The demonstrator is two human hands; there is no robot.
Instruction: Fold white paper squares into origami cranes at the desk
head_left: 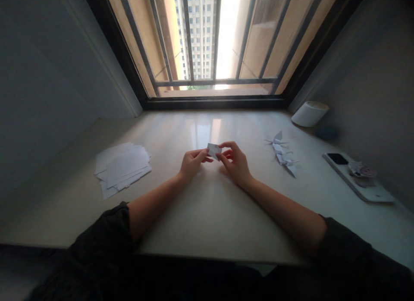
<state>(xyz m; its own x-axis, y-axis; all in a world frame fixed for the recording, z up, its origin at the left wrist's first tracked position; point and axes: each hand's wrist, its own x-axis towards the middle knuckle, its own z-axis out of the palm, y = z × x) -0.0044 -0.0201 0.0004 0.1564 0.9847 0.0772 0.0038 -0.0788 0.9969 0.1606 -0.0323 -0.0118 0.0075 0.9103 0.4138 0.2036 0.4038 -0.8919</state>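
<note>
Between my two hands, a small folded piece of white paper point(213, 150) is held just above the sill-like white tabletop point(207, 223). My left hand point(193, 164) pinches its left edge between thumb and forefinger. On the other side, my right hand point(236, 163) grips the right edge, thumb below and forefinger along the upper corner. The paper's finer creases are too small to make out. Folded paper cranes point(283, 154) lie in a row to the right of my right hand. A loose stack of white paper sheets point(127, 167) lies to the left of my left hand.
Over at the right lies a white phone point(359, 180) with a grip ornament on its back. A white cylindrical object point(309, 114) rests by the right wall, a dark item point(326, 132) beside it. Behind the surface rises a barred window point(213, 103).
</note>
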